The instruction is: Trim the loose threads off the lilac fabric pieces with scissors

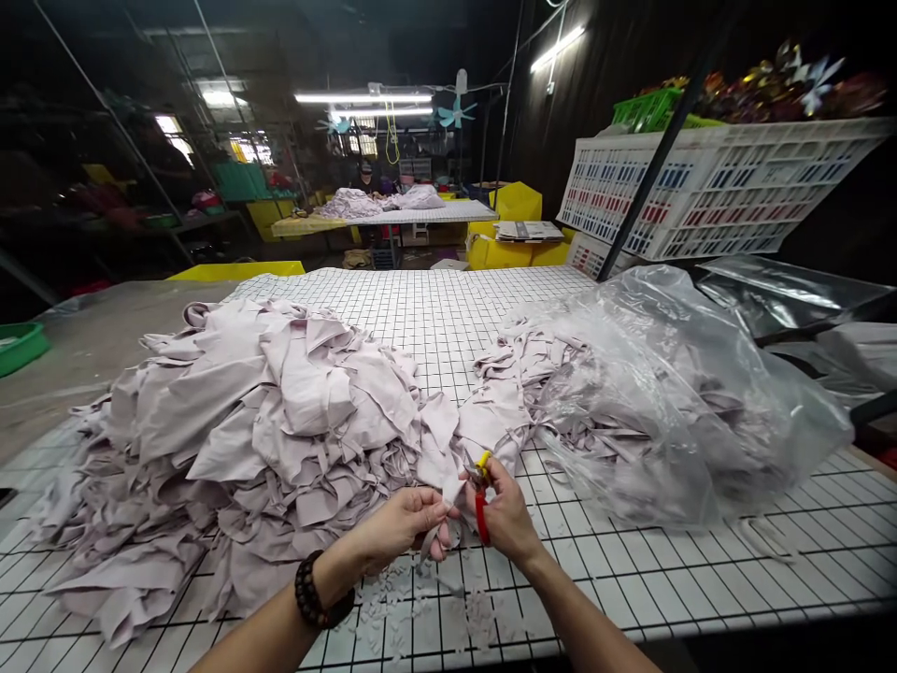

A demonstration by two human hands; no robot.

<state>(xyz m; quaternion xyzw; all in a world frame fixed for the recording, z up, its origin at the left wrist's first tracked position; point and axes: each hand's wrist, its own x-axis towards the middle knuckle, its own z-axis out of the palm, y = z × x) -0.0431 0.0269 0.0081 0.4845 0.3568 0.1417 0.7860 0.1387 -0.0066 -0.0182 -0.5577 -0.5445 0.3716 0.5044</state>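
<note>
My left hand [410, 526] pinches a narrow end of a pale pinkish-grey fabric piece [440, 430], whose wider part lies toward the middle of the table. Close beside it, my right hand [510, 517] grips small scissors [481, 500] with red and yellow handles, the blades pointing up and left near the fabric. To the left rises a large heap of the same fabric pieces [280, 402]. More fabric [533, 365] spreads on the right, partly inside a clear plastic bag [673, 402]. Small fabric scraps [392, 608] are scattered below my hands.
A white table with a black grid [413, 290] carries everything. White plastic crates [707, 187] stand at the back right, with a dark pole [651, 159] in front. A green basket [21, 348] sits at the left edge. Farther back, a person [365, 173] is behind another fabric-covered table.
</note>
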